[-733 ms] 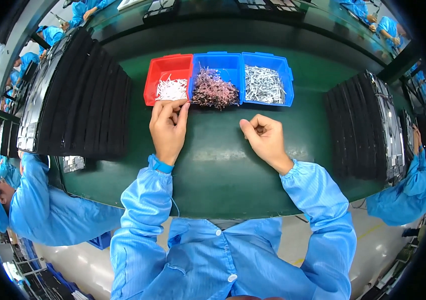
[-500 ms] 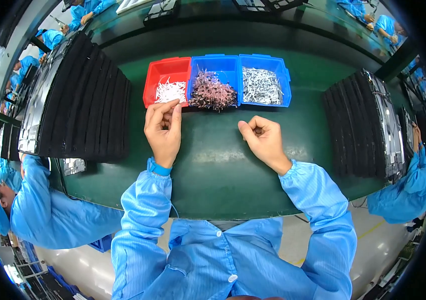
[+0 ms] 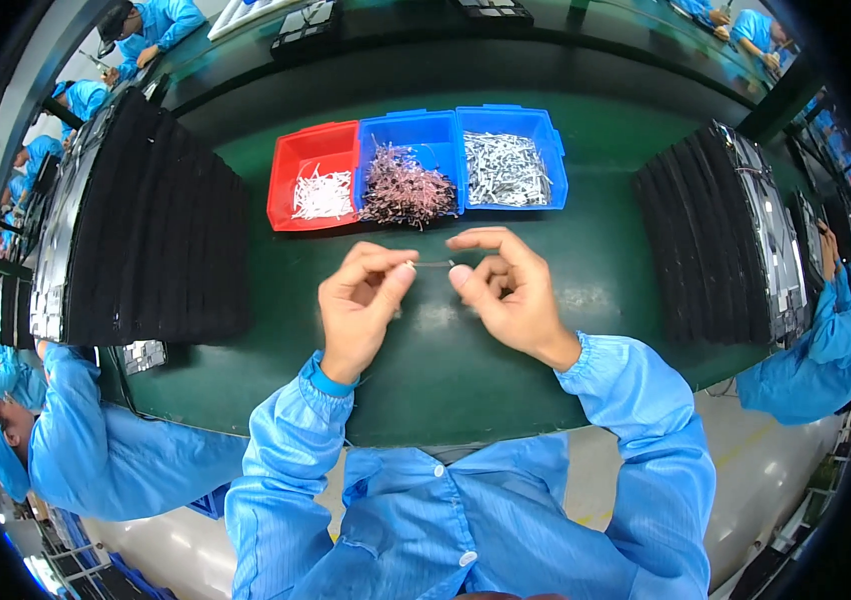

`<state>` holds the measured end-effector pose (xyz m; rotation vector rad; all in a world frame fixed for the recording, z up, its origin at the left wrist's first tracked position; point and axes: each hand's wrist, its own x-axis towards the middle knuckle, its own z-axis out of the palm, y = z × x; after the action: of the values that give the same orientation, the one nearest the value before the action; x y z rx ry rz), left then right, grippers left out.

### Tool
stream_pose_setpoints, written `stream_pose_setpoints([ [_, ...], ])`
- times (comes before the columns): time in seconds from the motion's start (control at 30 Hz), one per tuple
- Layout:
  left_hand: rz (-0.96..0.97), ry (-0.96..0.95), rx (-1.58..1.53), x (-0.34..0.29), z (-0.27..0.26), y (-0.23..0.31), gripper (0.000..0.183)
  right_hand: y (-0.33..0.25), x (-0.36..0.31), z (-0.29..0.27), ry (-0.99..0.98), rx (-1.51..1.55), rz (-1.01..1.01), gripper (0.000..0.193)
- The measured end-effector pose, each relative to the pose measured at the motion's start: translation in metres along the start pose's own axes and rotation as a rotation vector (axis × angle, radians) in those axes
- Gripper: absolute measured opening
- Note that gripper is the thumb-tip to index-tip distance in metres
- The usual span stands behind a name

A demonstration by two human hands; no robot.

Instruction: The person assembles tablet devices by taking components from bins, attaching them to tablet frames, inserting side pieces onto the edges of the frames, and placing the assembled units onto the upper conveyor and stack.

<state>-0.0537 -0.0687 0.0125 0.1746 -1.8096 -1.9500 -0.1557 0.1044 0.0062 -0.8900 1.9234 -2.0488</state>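
My left hand (image 3: 358, 305) is closed in a pinch on one end of a short, thin wire-like piece (image 3: 433, 264); its exact kind is too small to tell. Facing it, my right hand (image 3: 516, 295) has the index finger raised, while the thumb and curled fingers meet at the piece's other end. Both hands are above the bench, in front of three joined bins. The red bin (image 3: 286, 150) contains small white strips (image 3: 324, 194). Pinkish thin wires with dark ends (image 3: 409, 188) fill the middle blue bin (image 3: 436, 125). Silvery-white small pieces (image 3: 506, 170) lie in the right blue bin (image 3: 558, 190).
A tall stack of black-padded panels (image 3: 161, 230) stands at the left, and another stack (image 3: 711, 240) at the right, both on the green bench (image 3: 426, 390). A co-worker in blue (image 3: 126, 430) sits at the left; another sleeve (image 3: 811, 350) shows at the right.
My left hand has left the red bin and come back toward my right hand. The two hands now meet with the thin piece stretched between them. My right index finger has lifted.
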Motion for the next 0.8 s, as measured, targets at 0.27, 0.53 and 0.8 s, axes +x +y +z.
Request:
stream_pose_setpoints([
  [0.27,0.147,-0.055,0.221,-0.004,0.011,-0.007,0.019,-0.003,-0.006,0.003,-0.112,-0.072,-0.08,0.007],
  [0.53,0.373,-0.045,0.502,-0.004,0.013,-0.004,0.026,-0.006,-0.006,0.004,-0.062,-0.153,-0.231,0.009],
  [0.8,0.464,-0.022,0.576,-0.009,0.017,-0.007,0.03,-0.004,-0.008,0.003,-0.058,-0.139,-0.238,0.009],
])
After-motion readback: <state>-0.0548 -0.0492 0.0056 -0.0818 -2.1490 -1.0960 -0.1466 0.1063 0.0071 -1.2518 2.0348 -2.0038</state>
